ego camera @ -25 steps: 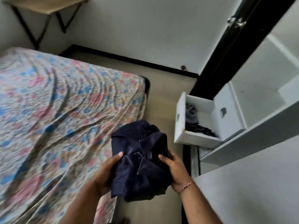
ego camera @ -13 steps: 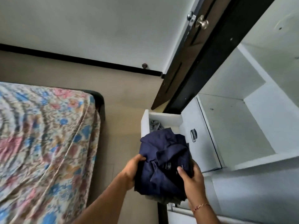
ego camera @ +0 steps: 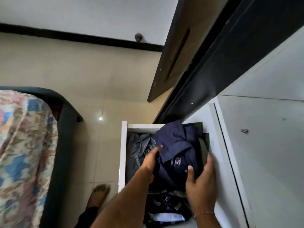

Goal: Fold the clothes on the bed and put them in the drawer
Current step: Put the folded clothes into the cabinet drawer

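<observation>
A folded navy shirt (ego camera: 177,148) with a label at its collar lies over the open white drawer (ego camera: 122,152). My left hand (ego camera: 148,163) grips its left edge, thumb on top. My right hand (ego camera: 199,180) holds its right side, thumb on the cloth and fingers round the far edge. Inside the drawer a grey checked garment (ego camera: 139,148) lies to the left, and a dark patterned garment (ego camera: 166,206) lies nearer me. Whether the shirt rests on the drawer's contents or hangs just above them I cannot tell.
The bed (ego camera: 24,153) with a floral sheet and dark frame stands at the left. My bare foot (ego camera: 98,195) is on the tiled floor between bed and drawer. A dark wardrobe door (ego camera: 174,51) hangs open above the drawer; white wardrobe shelves (ego camera: 263,145) fill the right.
Both hands have carried the navy shirt from beside the bed over to the drawer and lowered it into the drawer's opening. The view has swung right and down.
</observation>
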Demonstrator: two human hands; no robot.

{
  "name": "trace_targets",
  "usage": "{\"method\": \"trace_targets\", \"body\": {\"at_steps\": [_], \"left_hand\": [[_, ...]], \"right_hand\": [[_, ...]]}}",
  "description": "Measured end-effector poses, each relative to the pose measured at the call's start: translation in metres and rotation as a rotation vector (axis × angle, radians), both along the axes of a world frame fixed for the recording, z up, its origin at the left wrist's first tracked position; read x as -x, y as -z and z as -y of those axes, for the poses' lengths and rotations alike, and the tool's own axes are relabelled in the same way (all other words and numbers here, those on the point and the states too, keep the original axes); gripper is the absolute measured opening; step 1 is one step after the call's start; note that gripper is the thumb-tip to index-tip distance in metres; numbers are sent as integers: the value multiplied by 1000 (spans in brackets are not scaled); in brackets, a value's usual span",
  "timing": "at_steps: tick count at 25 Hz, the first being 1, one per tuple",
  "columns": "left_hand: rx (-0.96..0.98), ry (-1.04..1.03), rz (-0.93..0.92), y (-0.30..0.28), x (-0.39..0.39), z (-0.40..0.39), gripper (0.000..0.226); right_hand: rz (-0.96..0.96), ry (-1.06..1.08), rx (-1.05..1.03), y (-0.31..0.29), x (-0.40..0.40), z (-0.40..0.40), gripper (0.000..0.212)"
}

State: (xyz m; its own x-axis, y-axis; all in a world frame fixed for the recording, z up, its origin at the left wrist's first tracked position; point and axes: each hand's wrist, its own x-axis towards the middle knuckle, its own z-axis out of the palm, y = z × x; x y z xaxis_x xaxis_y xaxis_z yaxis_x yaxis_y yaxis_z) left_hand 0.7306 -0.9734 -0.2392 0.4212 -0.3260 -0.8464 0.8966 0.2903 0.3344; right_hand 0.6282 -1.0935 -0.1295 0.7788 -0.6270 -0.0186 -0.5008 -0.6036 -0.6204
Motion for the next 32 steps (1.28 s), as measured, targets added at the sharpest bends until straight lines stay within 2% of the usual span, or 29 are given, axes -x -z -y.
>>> {"method": "trace_targets", "body": {"at_steps": [2, 6, 9, 11, 13, 17, 18, 19, 20, 22, 23, 24, 26, 27, 29, 32], "left_hand": [[-23, 11, -40, 31, -12, 12, 29], [-91, 56, -23, 98, -17, 16, 21], [-289, 56, 72, 116, -17, 23, 16], [-430, 18, 127, 120, -11, 35, 6], [-536, 22, 169, 118, -8, 51, 12], [-648, 145, 214, 99, -5, 63, 47], [-693, 153, 271, 88, -2, 60, 51], [-784, 160, 428, 74, -1, 52, 52], [-867, 197, 677, 60, -3, 42, 54], [-877, 463, 1239, 49, -22, 23, 60], [-838, 715, 1468, 55, -40, 17, 67], [-805, 1027, 1591, 65, -58, 13, 79], [-702, 1605, 1566, 96, -90, 7, 117], [-639, 1778, 1492, 112, -100, 2, 133], [-612, 1912, 1423, 136, -106, -6, 151], [-761, 1924, 1464, 145, -96, -6, 151]], "right_hand": [[-23, -71, 74, 37, -16, 3, 82], [-119, -102, 67, 112, -30, 6, 84], [-251, -121, 50, 151, -39, 25, 78], [-376, -22, -48, 175, -50, 42, 71], [-396, 95, -145, 192, -64, 54, 66], [-298, 329, -276, 192, -81, 46, 68], [-260, 374, -280, 188, -76, 37, 68], [-201, 376, -239, 179, -67, 24, 68], [-131, 331, -173, 170, -56, 11, 69], [-50, 192, -47, 162, -40, -7, 63], [-69, 130, 11, 168, -39, -8, 60], [-130, 75, 69, 177, -42, -3, 59], [-323, -39, 185, 201, -49, 14, 64], [-425, -108, 229, 213, -50, 24, 68], [-547, -211, 277, 238, -44, 38, 72], [-583, -249, 310, 255, -42, 43, 72]]}}
